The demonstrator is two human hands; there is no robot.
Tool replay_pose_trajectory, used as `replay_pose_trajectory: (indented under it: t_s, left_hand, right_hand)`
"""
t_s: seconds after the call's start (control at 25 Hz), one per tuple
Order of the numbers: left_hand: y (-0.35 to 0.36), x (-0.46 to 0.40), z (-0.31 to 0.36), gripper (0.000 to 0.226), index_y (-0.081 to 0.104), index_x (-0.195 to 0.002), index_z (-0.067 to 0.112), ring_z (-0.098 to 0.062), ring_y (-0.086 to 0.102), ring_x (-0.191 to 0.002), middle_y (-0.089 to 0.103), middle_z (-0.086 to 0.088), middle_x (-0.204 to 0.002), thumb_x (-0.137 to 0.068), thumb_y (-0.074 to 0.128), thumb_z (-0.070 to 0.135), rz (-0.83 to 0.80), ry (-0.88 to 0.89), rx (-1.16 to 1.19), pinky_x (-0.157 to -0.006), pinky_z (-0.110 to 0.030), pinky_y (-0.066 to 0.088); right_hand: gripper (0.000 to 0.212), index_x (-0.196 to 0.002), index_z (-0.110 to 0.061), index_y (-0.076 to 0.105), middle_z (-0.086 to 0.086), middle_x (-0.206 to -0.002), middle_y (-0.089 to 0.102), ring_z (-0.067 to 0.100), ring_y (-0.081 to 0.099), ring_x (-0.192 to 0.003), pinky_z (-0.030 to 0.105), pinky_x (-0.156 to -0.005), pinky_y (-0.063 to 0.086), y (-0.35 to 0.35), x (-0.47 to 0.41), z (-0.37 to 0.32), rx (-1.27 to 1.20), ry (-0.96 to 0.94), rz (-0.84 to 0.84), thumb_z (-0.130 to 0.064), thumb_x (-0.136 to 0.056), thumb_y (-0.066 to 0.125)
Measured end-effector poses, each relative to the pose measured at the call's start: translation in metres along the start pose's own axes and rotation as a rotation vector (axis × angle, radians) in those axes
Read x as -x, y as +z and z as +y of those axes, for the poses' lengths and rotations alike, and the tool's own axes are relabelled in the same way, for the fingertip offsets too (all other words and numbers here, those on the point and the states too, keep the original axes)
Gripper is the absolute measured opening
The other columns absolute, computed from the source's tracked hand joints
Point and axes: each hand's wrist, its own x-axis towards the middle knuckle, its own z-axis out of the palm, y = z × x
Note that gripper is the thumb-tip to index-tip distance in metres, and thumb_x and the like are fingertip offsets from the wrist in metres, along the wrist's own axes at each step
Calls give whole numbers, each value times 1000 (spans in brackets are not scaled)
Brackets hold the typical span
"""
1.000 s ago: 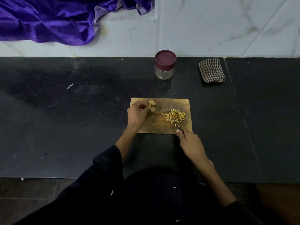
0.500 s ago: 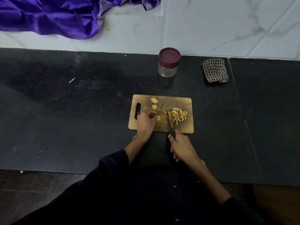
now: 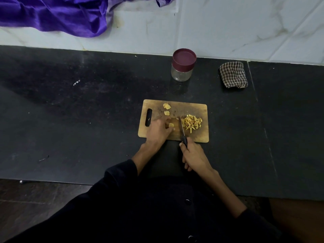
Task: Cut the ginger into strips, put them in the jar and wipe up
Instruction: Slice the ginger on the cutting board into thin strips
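- Cutting step: left hand pins a ginger slice on the board
- Right hand clamped on knife; next, slice it into strips, clear of the fingertips

Knife now beside the held ginger piece.

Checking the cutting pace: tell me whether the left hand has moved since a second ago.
Yes. The left hand moved from the cutting board's far left corner toward the near edge, closer to the knife.
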Motion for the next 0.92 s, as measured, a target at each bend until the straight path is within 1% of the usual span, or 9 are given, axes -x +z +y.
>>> replay_pose_trajectory:
  t_s: [0.08,0.16,0.28,0.32,0.4,0.44,0.52,0.72,0.92]
  left_hand:
    - [1,0,-3,34,61,-117,17,-12,63,-96,68,0,-103,-84,67,10,2,22,35,-85,-33,54]
    - [0,1,-8,39,61,-117,21,-9,64,-96,70,4,-102,-84,61,1,5,39,65,-84,-35,55]
    - [-1,4,-9,37,62,-116,23,-5,63,-99,68,6,-108,-85,62,4,35,67,98,-85,-33,55]
    - [0,5,-8,32,62,-115,22,-7,63,-99,66,5,-111,-85,65,10,44,58,89,-84,-32,55]
    - [2,5,-4,27,65,-110,18,-12,62,-97,62,2,-114,-84,70,22,50,5,13,-79,-28,53]
    - [3,4,-4,26,65,-108,17,-13,62,-95,61,1,-114,-84,70,24,47,-22,-39,-77,-26,50]
    - [5,2,-2,24,66,-108,18,-15,62,-93,61,0,-114,-85,69,25,34,-37,-113,-74,-27,49]
    - [4,1,0,24,66,-114,22,-18,62,-95,62,-3,-114,-90,62,20,7,-11,-119,-77,-31,52]
    - [1,-2,-2,23,66,-111,19,-17,60,-99,59,-1,-118,-88,64,21,3,-57,-78,-77,-28,47]
  right_hand:
    - [19,-110,-13,45,14,-75,67,23,63,-46,35,-42,54,-2,0,3,-2,8,8,-30,-106,38]
    - [18,-111,-14,46,14,-77,67,22,64,-46,34,-41,54,-1,-1,5,12,2,-9,-30,-106,39]
    - [18,-112,-15,48,12,-83,66,25,67,-51,35,-43,55,1,-4,4,68,-13,-18,-30,-106,39]
    - [19,-112,-16,48,11,-87,66,27,69,-57,38,-48,57,1,-5,3,97,-20,-5,-32,-106,39]
    - [23,-113,-16,49,11,-96,66,33,69,-79,47,-67,58,-1,-9,3,184,-41,37,-35,-105,40]
    - [24,-113,-15,50,11,-100,65,33,67,-89,49,-75,55,-2,-10,2,222,-51,55,-36,-105,40]
    - [26,-113,-14,51,11,-105,65,32,63,-99,47,-81,51,-4,-12,3,233,-63,81,-36,-105,40]
    - [27,-115,-14,52,11,-105,65,33,63,-98,47,-81,52,-2,-11,3,198,-50,94,-36,-105,41]
    - [26,-110,-15,47,14,-95,66,37,68,-83,54,-72,57,1,-9,-2,179,-36,77,-39,-105,38]
